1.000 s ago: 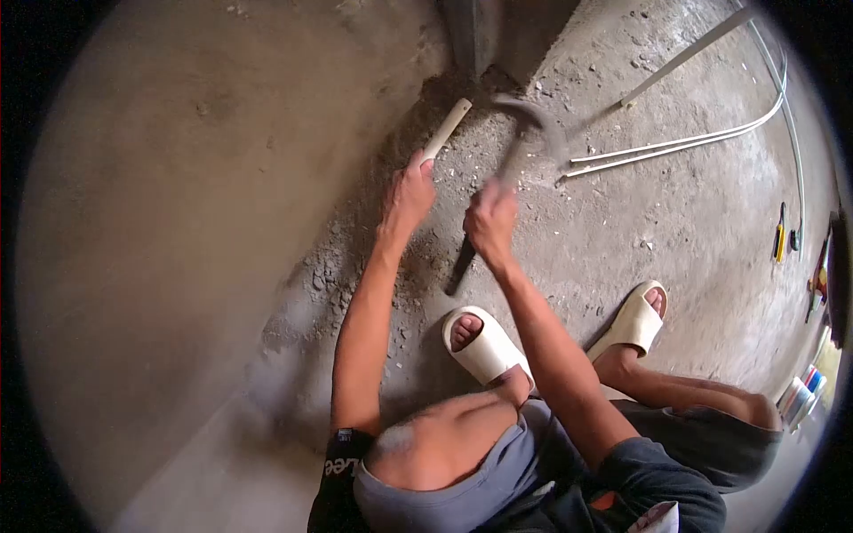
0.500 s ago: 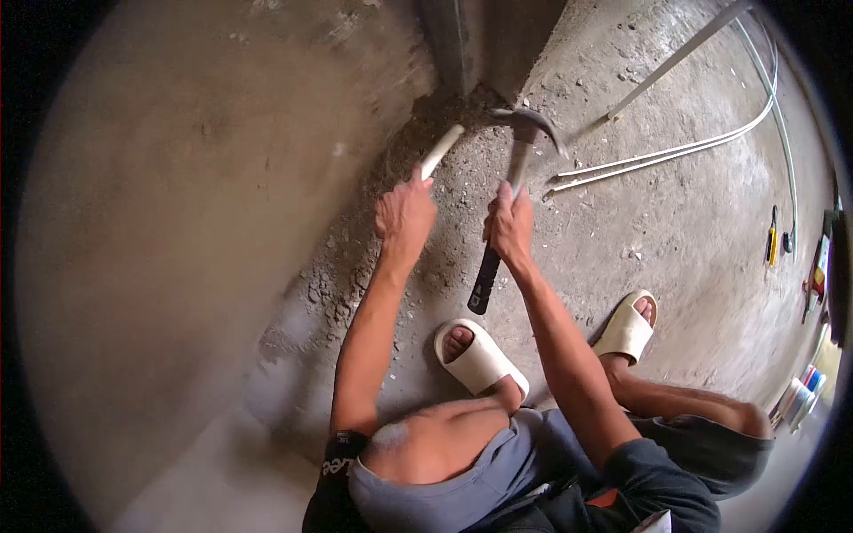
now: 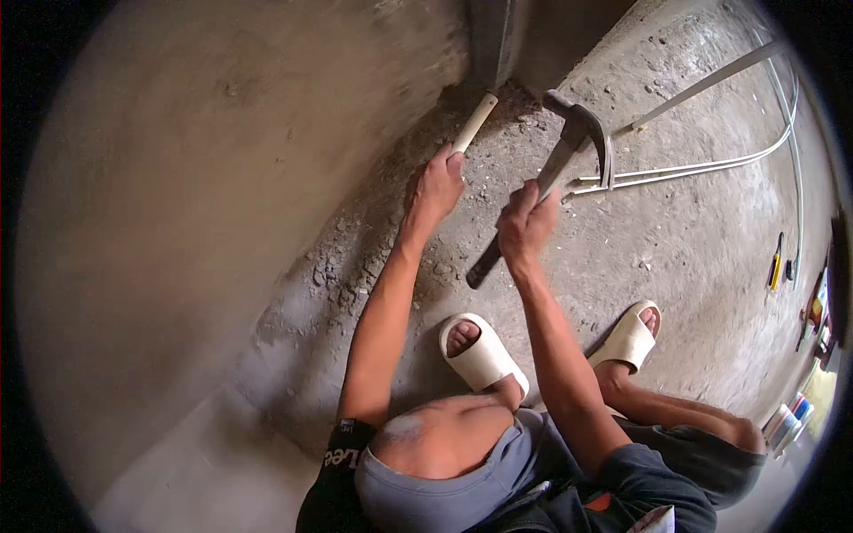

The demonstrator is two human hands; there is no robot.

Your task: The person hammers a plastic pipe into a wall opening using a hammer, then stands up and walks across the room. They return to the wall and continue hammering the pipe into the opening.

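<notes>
I see the left hand [image 3: 435, 188] wrapped in a fist around a pale rod [image 3: 474, 122], which slants up toward one o'clock until its far tip meets the rubble at the foot of the wall corner [image 3: 494, 53]. The right hand [image 3: 526, 226] is clenched around the handle of a hammer [image 3: 569, 147], gripping about midway along it; the dark butt end pokes out below the fist toward seven o'clock, and the metal head (claw pointing down) sits at one o'clock from the knuckles, raised clear of the rod's end and just to the right of it. The two fists are near each other but apart.

Loose grit and broken chips [image 3: 355, 266] lie along the base of the wall on the concrete floor [image 3: 693, 258], at nine o'clock from the left forearm. Both feet wear cream slippers, one [image 3: 480, 355] straight below the hands at six o'clock, the other [image 3: 629, 336] at four o'clock. Thin white conduits [image 3: 711, 164] run across the floor at two to three o'clock of the hammer, and a few small tools [image 3: 777, 259] lie farther right, too small for me to identify.
</notes>
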